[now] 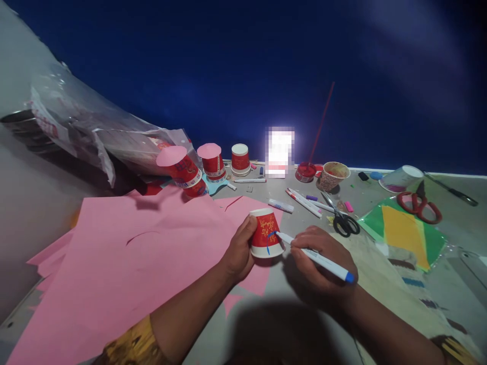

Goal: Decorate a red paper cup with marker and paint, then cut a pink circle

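A: Specify the paper cup (262, 238).
B: Red body, white ends, gold lettering, blue strokes. Location: toward 5 o'clock from view centre, pinched by the left hand (240, 248).
A: Orientation?
B: Inverted, wide rim toward 6 o'clock; long axis nearly 12-to-6. The right hand (331, 248) pinches the white marker (319, 259), tip toward 10 o'clock, touching the paper cup.
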Tool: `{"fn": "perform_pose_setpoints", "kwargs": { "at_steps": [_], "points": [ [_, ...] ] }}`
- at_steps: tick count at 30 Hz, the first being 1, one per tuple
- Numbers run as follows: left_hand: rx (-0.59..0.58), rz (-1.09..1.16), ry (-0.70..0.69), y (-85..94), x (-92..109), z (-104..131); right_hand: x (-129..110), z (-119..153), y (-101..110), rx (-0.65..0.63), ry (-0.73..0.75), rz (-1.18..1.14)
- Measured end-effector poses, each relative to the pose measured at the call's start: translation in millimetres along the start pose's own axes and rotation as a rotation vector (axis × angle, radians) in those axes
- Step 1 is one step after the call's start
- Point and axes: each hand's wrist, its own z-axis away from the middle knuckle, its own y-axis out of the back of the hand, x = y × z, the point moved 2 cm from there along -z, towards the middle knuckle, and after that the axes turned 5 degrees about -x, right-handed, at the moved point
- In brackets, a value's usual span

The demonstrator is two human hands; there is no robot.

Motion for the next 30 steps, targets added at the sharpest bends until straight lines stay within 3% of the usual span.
{"fn": "perform_pose_setpoints", "kwargs": {
  "at_steps": [30],
  "points": [
    [0.005, 0.01, -0.018, -1.4, -1.4, 0.0, -1.9, -1.4, -0.1, -0.025, 0.039, -0.002]
  ]
}}
